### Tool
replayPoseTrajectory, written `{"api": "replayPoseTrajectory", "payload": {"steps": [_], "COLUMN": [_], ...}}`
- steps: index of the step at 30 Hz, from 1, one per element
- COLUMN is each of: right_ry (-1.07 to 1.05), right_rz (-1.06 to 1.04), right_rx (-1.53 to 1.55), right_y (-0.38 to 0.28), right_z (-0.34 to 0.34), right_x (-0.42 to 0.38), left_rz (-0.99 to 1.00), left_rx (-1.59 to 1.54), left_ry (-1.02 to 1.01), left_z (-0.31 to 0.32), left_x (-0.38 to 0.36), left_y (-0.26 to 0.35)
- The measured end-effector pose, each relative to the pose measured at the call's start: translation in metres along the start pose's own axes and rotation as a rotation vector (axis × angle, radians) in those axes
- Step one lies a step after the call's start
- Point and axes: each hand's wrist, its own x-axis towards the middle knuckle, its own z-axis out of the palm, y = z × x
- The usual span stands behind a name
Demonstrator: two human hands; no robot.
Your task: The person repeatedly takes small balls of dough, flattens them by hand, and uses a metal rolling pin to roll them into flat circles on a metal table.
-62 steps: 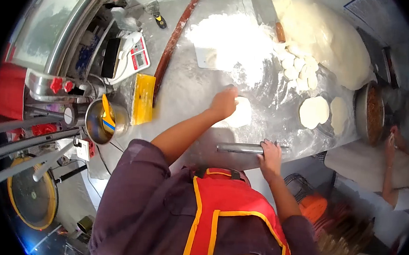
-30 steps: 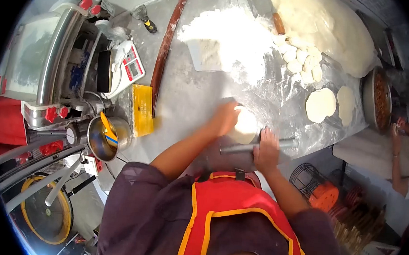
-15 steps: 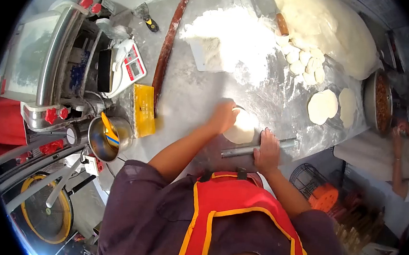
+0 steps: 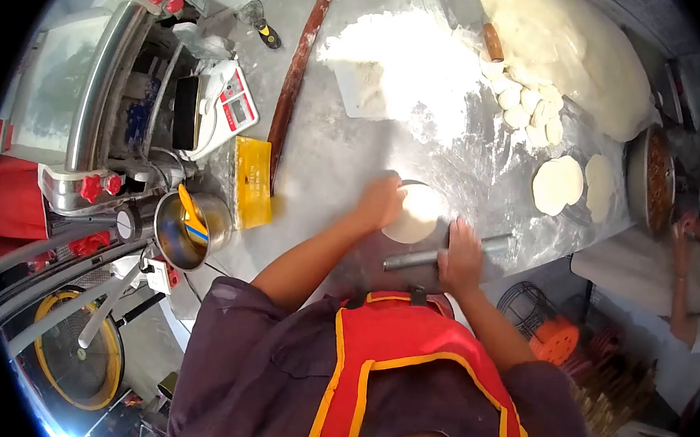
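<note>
A round dough wrapper (image 4: 415, 215) lies flat on the grey metal worktop (image 4: 330, 148). My left hand (image 4: 382, 202) is closed on the wrapper's upper left edge, fingers curled and thumb hidden. Just below the wrapper, a thin metal rolling pin (image 4: 412, 259) lies at a slant. My right hand (image 4: 462, 256) rests flat across the rolling pin's right half, fingers stretched forward past it. The pin and the wrapper look slightly apart. To the right are a finished-looking flat dough stack (image 4: 558, 185) and another thin wrapper (image 4: 598, 189).
Loose flour (image 4: 409, 68), small dough pieces (image 4: 528, 109), a large dough mass (image 4: 572, 55) and a cleaver (image 4: 492, 42) lie at the back. Left are a long wooden rolling pin (image 4: 299, 69), scale (image 4: 232, 109), yellow box (image 4: 253, 183) and pot (image 4: 191, 228). A co-worker's hands (image 4: 682, 229) are near a filling bowl (image 4: 657, 183).
The view has shifted slightly. The rolling pin has moved a little against the wrapper, and my left hand keeps its hold on the wrapper's edge.
</note>
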Motion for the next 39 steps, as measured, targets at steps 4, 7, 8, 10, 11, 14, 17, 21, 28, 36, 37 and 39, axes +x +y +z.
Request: {"api": "replayPoseTrajectory", "payload": {"steps": [4, 7, 8, 10, 11, 14, 17, 21, 28, 36, 37, 39], "right_ry": [0.155, 0.219, 0.265, 0.217, 0.207, -0.065, 0.218, 0.197, -0.056, 0.241, 0.250, 0.191], "right_rz": [0.057, 0.075, 0.054, -0.020, -0.068, 0.036, -0.072, 0.091, -0.006, 0.091, 0.070, 0.050], "right_rx": [-0.077, -0.061, -0.048, -0.026, -0.043, -0.008, -0.078, -0.043, 0.058, -0.025, -0.001, 0.052], "right_y": [-0.002, -0.003, -0.004, -0.003, 0.002, -0.007, -0.004, -0.006, -0.005, -0.010, -0.009, -0.015], "right_z": [0.011, 0.006, 0.006, 0.009, 0.014, -0.009, 0.010, 0.008, -0.009, 0.003, 0.004, -0.003], "right_x": [0.115, 0.155, 0.159, 0.110, 0.076, 0.022, 0.064, 0.149, 0.009, 0.155, 0.158, 0.138], "left_rz": [0.015, -0.090, -0.054, 0.015, -0.007, -0.164, 0.002, 0.032, -0.082, -0.004, -0.030, 0.012], "left_rx": [0.069, 0.185, 0.187, 0.186, 0.099, -0.139, -0.046, 0.186, -0.105, -0.025, 0.004, 0.133], "left_ry": [-0.095, -0.182, -0.166, -0.142, -0.064, 0.137, -0.105, -0.188, 0.059, -0.031, -0.046, -0.075], "left_z": [0.009, -0.002, -0.005, -0.018, -0.021, 0.002, -0.001, -0.018, -0.026, 0.001, -0.001, -0.013], "left_x": [0.007, 0.034, 0.032, 0.026, 0.020, 0.003, -0.005, 0.024, 0.001, 0.021, 0.028, 0.027], "left_y": [0.025, 0.062, 0.060, 0.045, 0.031, -0.015, -0.002, 0.039, -0.024, 0.039, 0.043, 0.037]}}
